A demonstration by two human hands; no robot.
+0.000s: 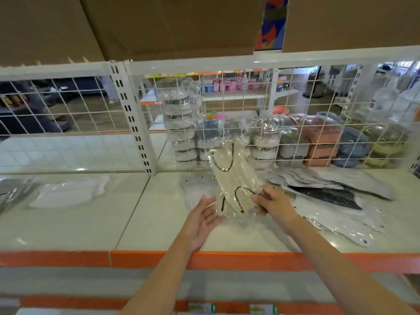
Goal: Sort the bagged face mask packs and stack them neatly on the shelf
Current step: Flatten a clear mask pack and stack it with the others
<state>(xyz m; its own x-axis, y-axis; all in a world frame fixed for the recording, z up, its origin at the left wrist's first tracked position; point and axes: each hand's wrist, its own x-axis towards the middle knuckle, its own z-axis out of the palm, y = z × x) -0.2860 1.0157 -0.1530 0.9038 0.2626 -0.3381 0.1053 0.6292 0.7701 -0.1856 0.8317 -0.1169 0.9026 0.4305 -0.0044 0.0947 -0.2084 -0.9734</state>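
Observation:
A clear bag of cream face masks with black ear loops (234, 178) stands tilted above the white shelf (91, 223). My right hand (275, 203) grips its lower right edge. My left hand (204, 214) is open, palm up, touching the bag's lower left corner. To the right lie several bagged packs of grey and black masks (329, 189), fanned loosely. A flat white mask pack (68, 192) lies at the left, with a grey pack (11, 192) at the far left edge.
A white wire grid (227, 123) backs the shelf, with stacked bagged goods (181, 123) behind it. Cardboard boxes (159, 26) sit on the shelf above. An orange strip (91, 258) runs along the shelf's front edge.

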